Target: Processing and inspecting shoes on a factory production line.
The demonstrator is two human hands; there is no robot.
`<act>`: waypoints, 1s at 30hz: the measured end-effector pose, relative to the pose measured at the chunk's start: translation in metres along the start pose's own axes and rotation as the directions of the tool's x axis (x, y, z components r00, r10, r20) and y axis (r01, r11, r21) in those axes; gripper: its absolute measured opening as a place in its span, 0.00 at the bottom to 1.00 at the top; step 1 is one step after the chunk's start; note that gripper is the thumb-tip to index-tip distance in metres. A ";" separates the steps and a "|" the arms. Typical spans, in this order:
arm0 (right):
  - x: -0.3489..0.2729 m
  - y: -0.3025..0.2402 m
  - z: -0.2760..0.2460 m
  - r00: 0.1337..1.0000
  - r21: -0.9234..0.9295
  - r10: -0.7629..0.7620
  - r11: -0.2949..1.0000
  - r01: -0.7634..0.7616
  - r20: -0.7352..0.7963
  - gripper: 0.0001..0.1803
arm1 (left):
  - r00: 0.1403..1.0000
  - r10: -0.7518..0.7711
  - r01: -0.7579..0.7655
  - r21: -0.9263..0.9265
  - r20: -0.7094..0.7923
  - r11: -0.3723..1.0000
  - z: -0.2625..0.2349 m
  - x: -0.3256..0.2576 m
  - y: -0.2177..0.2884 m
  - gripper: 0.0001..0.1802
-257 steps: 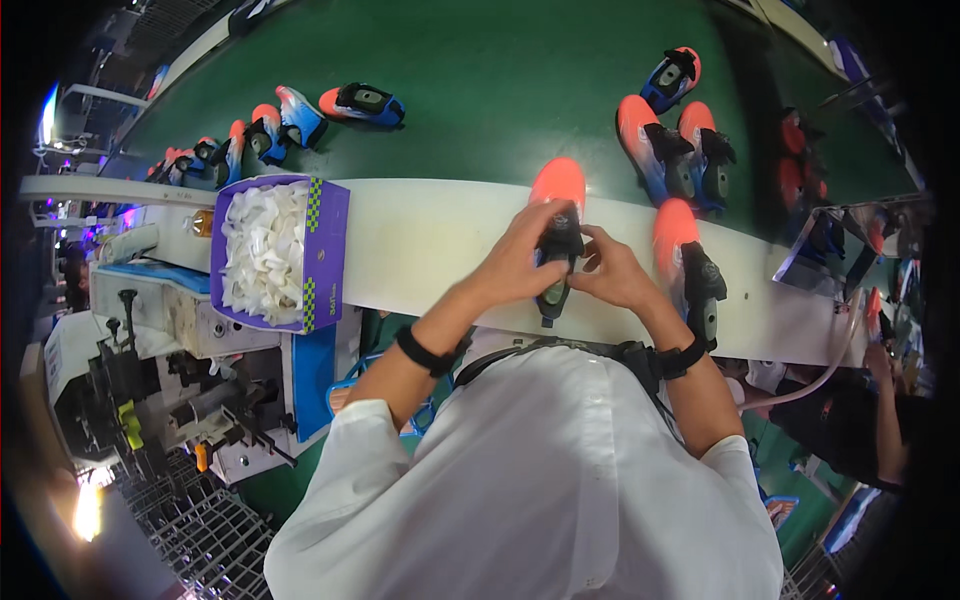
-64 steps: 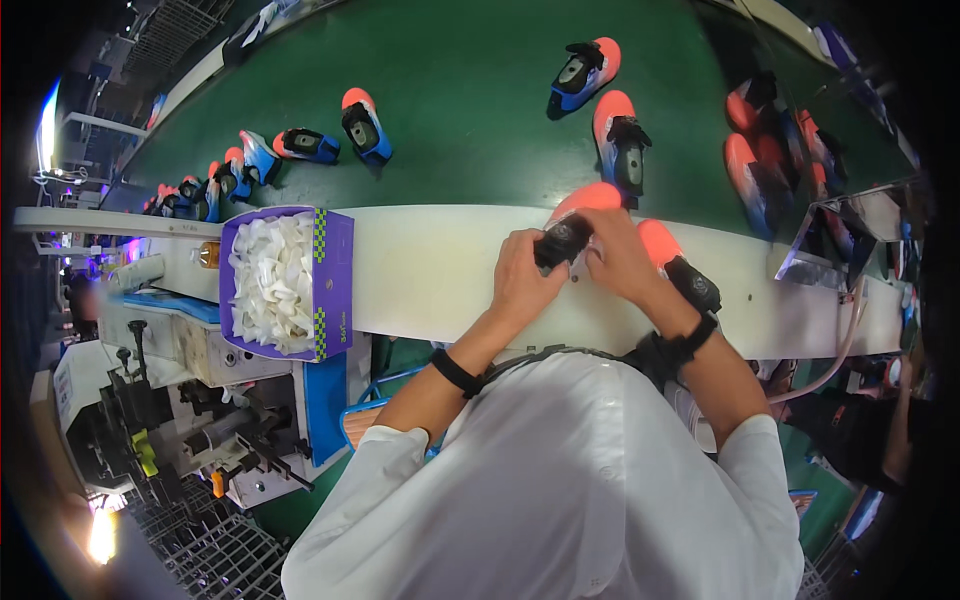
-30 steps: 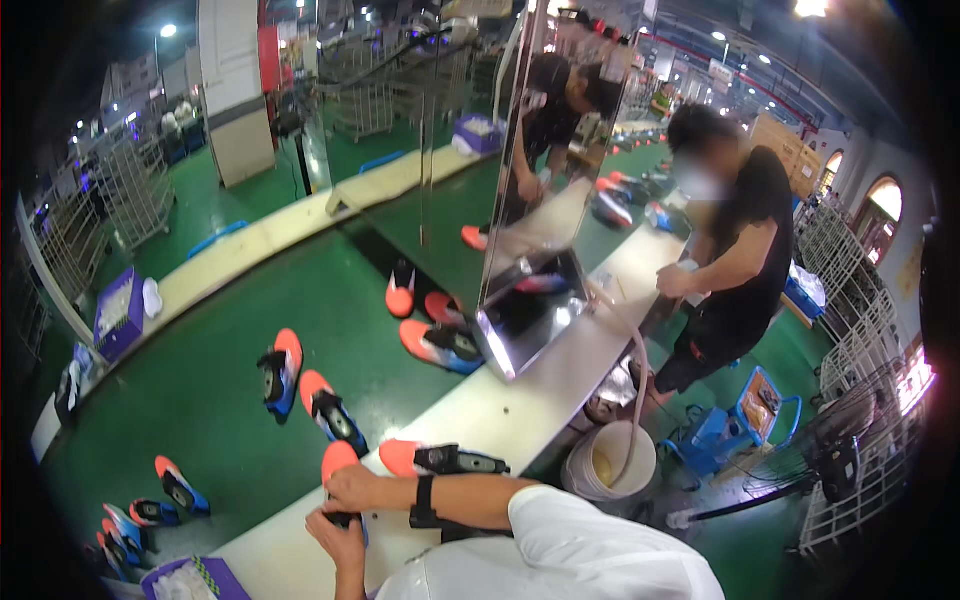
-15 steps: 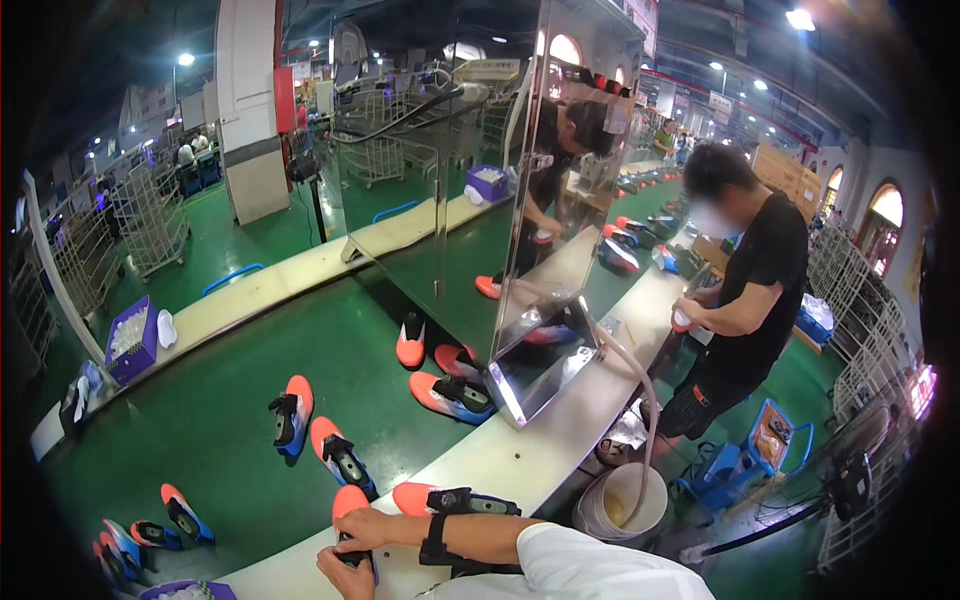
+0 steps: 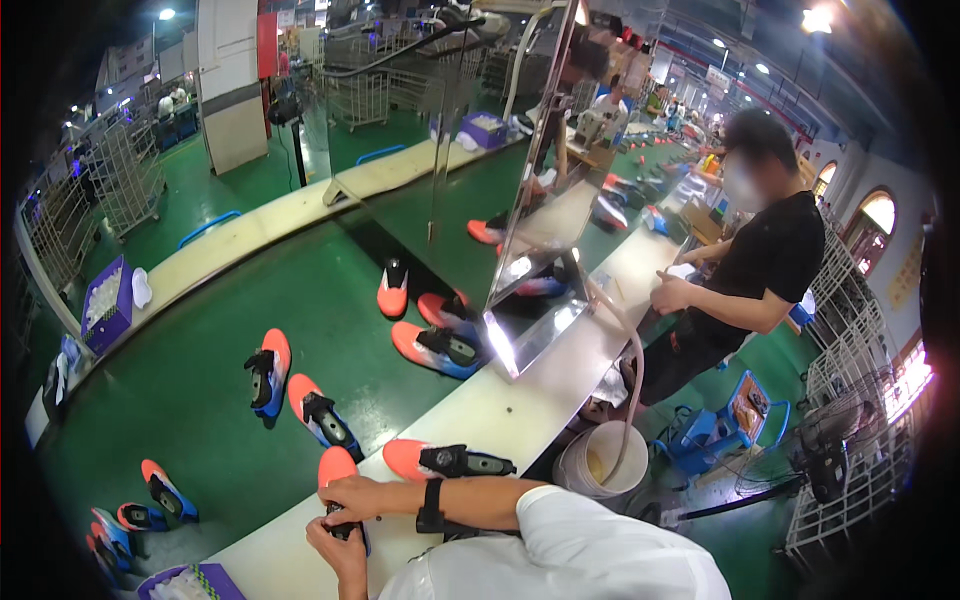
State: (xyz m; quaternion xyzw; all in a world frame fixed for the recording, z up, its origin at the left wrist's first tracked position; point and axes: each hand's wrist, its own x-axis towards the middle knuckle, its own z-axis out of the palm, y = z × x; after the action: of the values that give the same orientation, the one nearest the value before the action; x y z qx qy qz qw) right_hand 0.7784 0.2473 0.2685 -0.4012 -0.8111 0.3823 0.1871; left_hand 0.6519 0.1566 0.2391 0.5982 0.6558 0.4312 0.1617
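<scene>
A shoe with a coral toe and a dark opening sits on the pale ledge, partly covered by both my hands. My right hand, with a black band on the wrist, is closed over its middle. Nearer the heel, my left hand grips the shoe's dark upper part. What the fingertips do inside the opening is hidden. Just right of my hands, a second shoe lies on the ledge, its toe pointing left and a dark shoe last showing in it.
Several similar shoes stand on the green conveyor belt beyond the ledge. A purple box is at lower left. Ahead stands a clear-walled machine; a hose runs into a white bucket. A co-worker stands at right.
My view has tilted, so the belt and machine sit higher in the picture. Both hands stay on the same shoe. The co-worker's head and hands have shifted, and more people show behind.
</scene>
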 end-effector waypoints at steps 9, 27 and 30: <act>-0.026 -0.013 -0.045 0.997 0.142 0.082 0.987 -0.082 0.003 0.26 | 0.843 -0.198 0.275 -0.085 0.500 0.958 -0.009 0.010 0.002 0.48; -0.132 0.038 -0.092 0.898 0.155 0.403 0.890 -0.429 0.176 0.42 | 0.918 -0.145 0.317 -0.465 0.369 0.826 -0.061 0.080 -0.016 0.25; -0.107 0.022 -0.067 0.904 0.327 0.330 0.852 -0.409 0.271 0.41 | 0.761 0.086 0.165 -0.320 0.643 0.933 -0.027 0.045 0.040 0.39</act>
State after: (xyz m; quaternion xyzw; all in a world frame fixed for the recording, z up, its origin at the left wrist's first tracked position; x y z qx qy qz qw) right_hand 0.8951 0.2018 0.2947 -0.4652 -0.6445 0.5988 0.0985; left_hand 0.6474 0.1841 0.2988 0.6560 0.4825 0.3064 0.4929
